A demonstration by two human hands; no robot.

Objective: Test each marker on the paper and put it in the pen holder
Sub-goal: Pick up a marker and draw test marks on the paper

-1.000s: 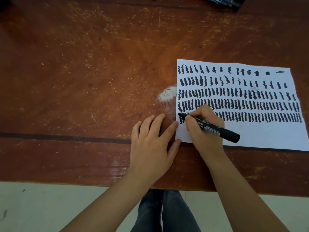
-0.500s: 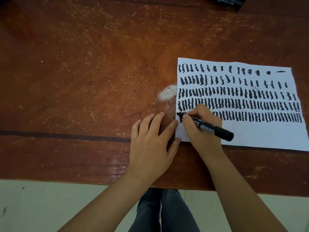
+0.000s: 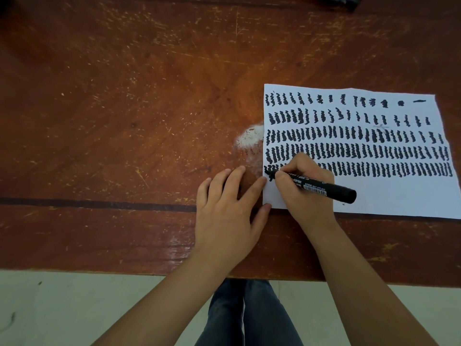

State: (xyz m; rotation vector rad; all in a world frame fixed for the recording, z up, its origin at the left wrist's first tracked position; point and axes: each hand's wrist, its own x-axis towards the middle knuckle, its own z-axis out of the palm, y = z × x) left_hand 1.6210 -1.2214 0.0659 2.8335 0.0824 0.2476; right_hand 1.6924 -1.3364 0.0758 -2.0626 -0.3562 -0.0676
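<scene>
Left hand (image 3: 228, 216) is lying flat on the bench (image 3: 124, 121) near its front edge, fingers spread and gripping nothing, index fingertip and thumb touching the paper's left edge. White scuff patch (image 3: 249, 139) is sitting on the wood just left of the paper. Paper (image 3: 374, 193) is lying flat toward the bench's right side, five rows of black squiggles (image 3: 361, 152) covering its upper part, lower strip blank. Right hand (image 3: 305, 188) is resting on the paper's front-left corner, fingers clamped around a black marker (image 3: 324, 188). Marker tip is touching the paper at the left end of the bottom row; its barrel is slanting right and toward the front edge, over the blank strip. More dark markers (image 3: 336, 0) are lying at the far edge, right, mostly cut off.
</scene>
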